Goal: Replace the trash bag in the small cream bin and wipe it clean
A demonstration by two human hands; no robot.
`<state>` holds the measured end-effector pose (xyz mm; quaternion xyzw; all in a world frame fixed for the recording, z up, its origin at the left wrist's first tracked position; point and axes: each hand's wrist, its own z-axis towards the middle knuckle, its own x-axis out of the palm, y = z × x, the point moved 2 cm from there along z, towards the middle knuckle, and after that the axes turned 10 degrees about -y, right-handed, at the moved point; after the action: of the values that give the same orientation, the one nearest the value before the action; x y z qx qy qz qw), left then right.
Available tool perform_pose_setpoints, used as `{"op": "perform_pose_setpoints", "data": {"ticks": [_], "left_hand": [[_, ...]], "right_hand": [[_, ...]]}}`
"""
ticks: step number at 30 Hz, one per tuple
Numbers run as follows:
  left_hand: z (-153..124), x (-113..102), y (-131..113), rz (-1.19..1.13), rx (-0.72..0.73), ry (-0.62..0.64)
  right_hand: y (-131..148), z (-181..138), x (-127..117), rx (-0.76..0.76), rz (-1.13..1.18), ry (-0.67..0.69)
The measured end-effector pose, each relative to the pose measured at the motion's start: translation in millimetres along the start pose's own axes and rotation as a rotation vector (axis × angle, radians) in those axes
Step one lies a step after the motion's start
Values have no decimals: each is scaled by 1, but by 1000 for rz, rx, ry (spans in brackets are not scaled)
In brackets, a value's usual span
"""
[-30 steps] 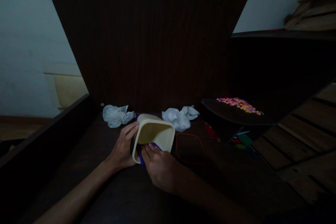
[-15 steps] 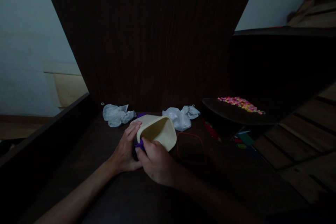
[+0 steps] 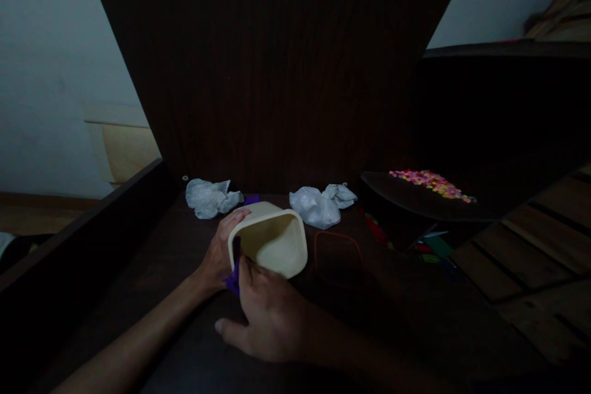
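Note:
A cream plastic container (image 3: 302, 240) is tipped with its open mouth toward me, above the dark wooden surface. My left hand (image 3: 218, 255) is wrapped round its left side, fingers over the upper wall. At the left rim, a crumpled purple cloth (image 3: 233, 277) lies partly over the edge and into the mouth. My right hand (image 3: 274, 320) presses it there with its fingers inside the container, while the thumb sticks out to the left. The right fingertips are hidden. A reddish-brown ring-shaped band (image 3: 338, 235), rounded square, lies just right of the container.
Crumpled whitish plastic bags (image 3: 210, 198) (image 3: 318, 206) lie along the tall dark back panel (image 3: 277, 74). A purple piece (image 3: 252, 199) shows behind the container. On the right, a dark curved shelf (image 3: 383, 188) bears pink and yellow bits (image 3: 434, 183). A raised edge (image 3: 106, 203) runs along the left.
My right hand has shifted down and its thumb has come away from the purple cloth. The container's mouth has turned more toward me and slightly left, showing more of its inside.

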<state>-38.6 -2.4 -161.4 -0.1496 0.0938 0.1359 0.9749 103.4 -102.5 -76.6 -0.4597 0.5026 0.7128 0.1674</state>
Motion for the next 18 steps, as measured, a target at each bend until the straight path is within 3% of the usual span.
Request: {"op": "perform_pose_setpoints", "data": {"ticks": [5, 10, 13, 18], "left_hand": [[4, -1, -1, -45, 86, 18], [5, 1, -1, -84, 120, 60], [6, 1, -2, -68, 118, 59], [10, 2, -10, -47, 183, 87]], "right_hand": [[-20, -10, 9, -181, -188, 7], [-23, -15, 1, -10, -296, 20], [-25, -10, -8, 13, -313, 20], [-36, 11, -12, 23, -345, 251]]}}
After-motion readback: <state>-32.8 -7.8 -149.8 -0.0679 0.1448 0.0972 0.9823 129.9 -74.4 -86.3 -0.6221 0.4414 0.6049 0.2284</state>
